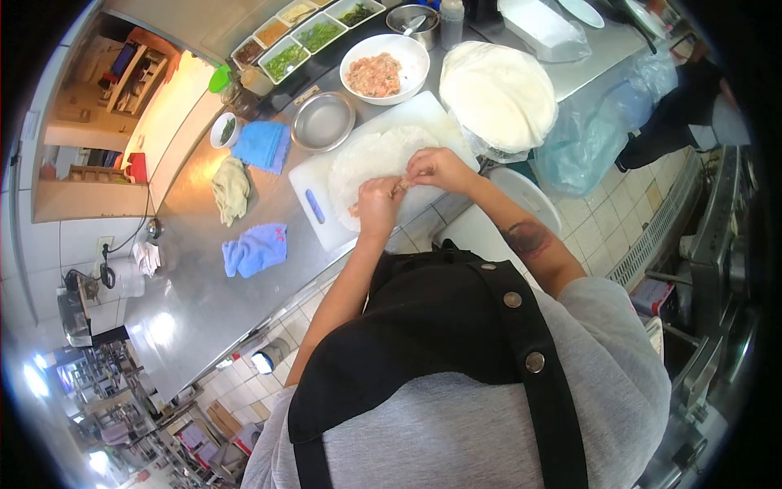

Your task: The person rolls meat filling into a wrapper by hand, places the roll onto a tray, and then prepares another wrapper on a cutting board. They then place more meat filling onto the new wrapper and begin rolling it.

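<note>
A thin round wrapper [371, 163] lies spread on a white cutting board [322, 200] on the steel counter. Both my hands meet over its near edge. My left hand [379, 205] and my right hand [436, 169] pinch the wrapper's edge around a small bit of pinkish filling, fingers closed on it. A white bowl of pinkish minced filling [379, 73] stands beyond the board. A tall stack of round wrappers [498, 94] sits to the right of the bowl.
An empty steel bowl [323, 122] is beside the board. Two blue cloths [261, 145] [257, 248] and a beige rag [231, 189] lie on the counter [187, 310]. Trays of chopped greens [305, 37] line the back. Another person [684, 106] stands far right.
</note>
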A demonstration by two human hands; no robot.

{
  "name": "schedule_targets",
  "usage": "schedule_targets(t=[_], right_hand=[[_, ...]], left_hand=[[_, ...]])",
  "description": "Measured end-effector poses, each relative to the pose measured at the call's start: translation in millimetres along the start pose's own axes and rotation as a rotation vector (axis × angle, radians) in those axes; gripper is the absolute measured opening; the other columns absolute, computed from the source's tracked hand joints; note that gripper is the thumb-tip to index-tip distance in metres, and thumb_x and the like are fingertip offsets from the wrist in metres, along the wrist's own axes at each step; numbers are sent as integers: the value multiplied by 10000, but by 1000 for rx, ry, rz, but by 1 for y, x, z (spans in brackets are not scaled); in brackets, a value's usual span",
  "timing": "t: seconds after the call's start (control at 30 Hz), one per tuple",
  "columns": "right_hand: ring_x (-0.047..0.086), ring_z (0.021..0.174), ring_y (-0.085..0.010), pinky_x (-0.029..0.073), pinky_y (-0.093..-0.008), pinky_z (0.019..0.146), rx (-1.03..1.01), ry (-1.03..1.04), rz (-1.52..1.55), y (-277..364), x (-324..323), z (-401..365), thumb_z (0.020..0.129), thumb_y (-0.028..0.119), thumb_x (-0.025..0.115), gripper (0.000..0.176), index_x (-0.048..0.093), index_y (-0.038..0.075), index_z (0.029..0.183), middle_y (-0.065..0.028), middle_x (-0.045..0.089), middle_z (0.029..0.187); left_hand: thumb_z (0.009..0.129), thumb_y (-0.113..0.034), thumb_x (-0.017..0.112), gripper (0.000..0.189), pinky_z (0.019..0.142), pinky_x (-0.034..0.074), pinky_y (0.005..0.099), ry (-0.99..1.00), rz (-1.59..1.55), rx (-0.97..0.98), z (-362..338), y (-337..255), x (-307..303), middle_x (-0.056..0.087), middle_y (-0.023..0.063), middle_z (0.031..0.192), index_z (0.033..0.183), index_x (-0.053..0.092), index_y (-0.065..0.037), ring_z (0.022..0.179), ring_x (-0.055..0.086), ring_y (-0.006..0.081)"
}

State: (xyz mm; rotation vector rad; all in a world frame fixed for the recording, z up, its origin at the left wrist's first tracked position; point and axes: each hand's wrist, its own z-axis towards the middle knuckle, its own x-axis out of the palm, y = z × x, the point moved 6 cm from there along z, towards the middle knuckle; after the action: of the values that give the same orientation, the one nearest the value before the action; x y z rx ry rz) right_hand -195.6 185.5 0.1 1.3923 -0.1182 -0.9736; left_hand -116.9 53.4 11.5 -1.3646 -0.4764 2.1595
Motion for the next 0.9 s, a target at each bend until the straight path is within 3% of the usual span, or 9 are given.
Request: schedule_targets(t=[0.23, 0.43, 0.57, 0.67, 0.77, 0.83, 0.9], right_hand=[[647, 817, -215, 514, -312, 730, 104, -24, 84, 2, -9, -3, 741, 38, 750, 114, 667, 27, 819, -78, 671, 905], [652, 774, -262, 515, -334, 716, 35, -104, -104, 1, -21, -9, 742, 51, 721, 78, 679, 49, 808, -102, 663, 834], [647, 756, -267, 514, -333, 715, 32, -178, -42, -6, -22, -15, 740, 46, 715, 58, 679, 50, 785, -99, 661, 807], [649, 784, -275, 511, -326, 739, 36, -109, -97, -12, -24, -12, 713, 49, 740, 164, 675, 44, 864, -102, 663, 831], [634, 862, -277, 504, -321, 784, 83, -29, 153, -16, -25, -15, 676, 65, 777, 322, 653, 38, 972, -104, 653, 909], [607, 935, -272, 495, -329, 826, 99, -40, 28, -8, -30, -16, 649, 79, 802, 477, 624, 36, 1089, -105, 628, 979], [601, 945, -267, 495, -337, 828, 27, -75, -96, -3, -27, -15, 656, 74, 796, 462, 637, 41, 1089, -101, 621, 987]], left_hand=[[644, -49, 759, 216, 735, 475, 419, 57, 39, 6, 10, -13, 11, 665, 132, 763, 852, 706, -27, 751, 627, 320], [643, -61, 766, 225, 733, 480, 424, 43, 15, 28, 12, -13, 19, 670, 136, 783, 856, 706, -28, 761, 625, 333], [666, -65, 759, 215, 724, 488, 418, 92, 15, 4, 17, -15, 23, 676, 141, 808, 871, 708, -23, 772, 628, 338], [690, -60, 744, 188, 732, 492, 420, 92, -26, 16, 21, -19, 24, 675, 150, 815, 870, 709, -19, 776, 629, 339], [704, -57, 733, 173, 745, 498, 413, 84, -30, 7, 22, -19, 28, 679, 156, 832, 871, 710, -19, 803, 638, 334], [700, -50, 734, 181, 747, 504, 409, 102, -20, -9, 25, -21, 29, 683, 159, 850, 876, 709, -16, 812, 644, 333], [695, -42, 735, 190, 749, 509, 405, 120, -11, -27, 25, -21, 30, 687, 162, 868, 881, 708, -13, 820, 651, 332]])
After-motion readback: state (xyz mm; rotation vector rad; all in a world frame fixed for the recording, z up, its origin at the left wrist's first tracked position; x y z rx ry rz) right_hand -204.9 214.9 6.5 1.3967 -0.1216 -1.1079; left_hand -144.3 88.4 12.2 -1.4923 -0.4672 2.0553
